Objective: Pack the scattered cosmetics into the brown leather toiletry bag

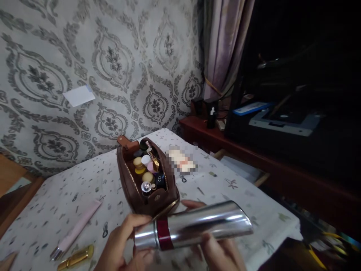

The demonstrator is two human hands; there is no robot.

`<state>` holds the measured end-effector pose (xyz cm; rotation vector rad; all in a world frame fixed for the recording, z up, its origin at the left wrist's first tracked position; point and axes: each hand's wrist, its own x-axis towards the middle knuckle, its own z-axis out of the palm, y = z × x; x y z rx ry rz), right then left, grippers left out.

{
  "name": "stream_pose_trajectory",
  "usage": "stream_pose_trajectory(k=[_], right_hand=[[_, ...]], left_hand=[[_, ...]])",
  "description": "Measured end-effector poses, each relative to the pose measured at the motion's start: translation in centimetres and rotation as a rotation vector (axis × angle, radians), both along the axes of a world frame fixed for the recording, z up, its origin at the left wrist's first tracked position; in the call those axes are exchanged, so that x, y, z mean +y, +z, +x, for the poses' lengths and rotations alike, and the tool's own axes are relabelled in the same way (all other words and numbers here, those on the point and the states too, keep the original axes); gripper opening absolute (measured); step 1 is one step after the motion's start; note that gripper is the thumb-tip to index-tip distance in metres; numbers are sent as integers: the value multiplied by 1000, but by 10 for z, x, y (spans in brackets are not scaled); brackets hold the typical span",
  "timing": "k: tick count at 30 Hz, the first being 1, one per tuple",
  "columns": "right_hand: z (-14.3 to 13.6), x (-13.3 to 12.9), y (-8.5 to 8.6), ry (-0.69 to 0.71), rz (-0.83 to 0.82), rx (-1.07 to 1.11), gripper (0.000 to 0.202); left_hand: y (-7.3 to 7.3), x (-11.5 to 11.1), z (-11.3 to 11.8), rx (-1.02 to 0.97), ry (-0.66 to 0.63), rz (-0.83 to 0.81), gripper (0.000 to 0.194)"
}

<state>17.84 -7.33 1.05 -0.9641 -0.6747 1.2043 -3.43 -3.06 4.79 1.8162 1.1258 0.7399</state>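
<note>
A silver metallic cylinder [203, 224] with a dark red band and a slanted right end lies sideways across both hands, just in front of a brown bag. My left hand [124, 241] has its fingers round the narrower left end. Under and behind the middle, my right hand [220, 248] grips it with the thumb in front. The open brown bag [126, 188] holds several small jars and bottles, among them a round clear-topped bottle [146, 187] and a white-lidded jar [146, 160].
A pink tube [79, 226] and a gold tube [77, 258] lie on the patterned cloth [113, 222] at the left. A blurred-out item [182, 160] is right of the bag. Beyond stand a red-brown cabinet [197, 131], an open drawer [242, 169] and a dark screen [296, 75].
</note>
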Motion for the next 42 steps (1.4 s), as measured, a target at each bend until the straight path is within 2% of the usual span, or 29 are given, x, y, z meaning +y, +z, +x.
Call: stream_pose_trajectory(k=[3,6,11,15,18,23,26,28,30,32,34,38,42], right_hand=[[21,2,6,-44,-87,72,63],[32,0,8,-92,-73,86,63],[29,-4,1,-101,-12,133,65],[18,-8,0,-42,-64,137,70],[11,-8,3,12,-85,94,63],[4,-4,13,183,70,4,51],[8,-1,21,265,128,-63,49],[14,2,27,320,151,-116,41],[21,6,34,363,174,-171,35],[28,13,43,377,205,-217,33],[32,22,56,394,243,-274,32],[35,47,86,394,302,-496,30],[30,87,111,377,337,-755,32]], left_hand=[[9,1,2,-91,69,27,41],[15,1,10,-151,52,43,36],[13,-3,20,-52,8,147,35],[10,-8,24,91,-34,189,39],[9,-9,28,165,-57,175,41],[7,-11,40,135,-102,118,51],[8,-12,43,147,-103,204,54],[15,-9,42,166,-95,361,49],[25,1,36,225,-40,574,35],[37,14,26,360,41,774,24],[45,29,17,556,100,919,30],[48,47,6,836,149,989,43],[44,47,10,886,199,984,39]])
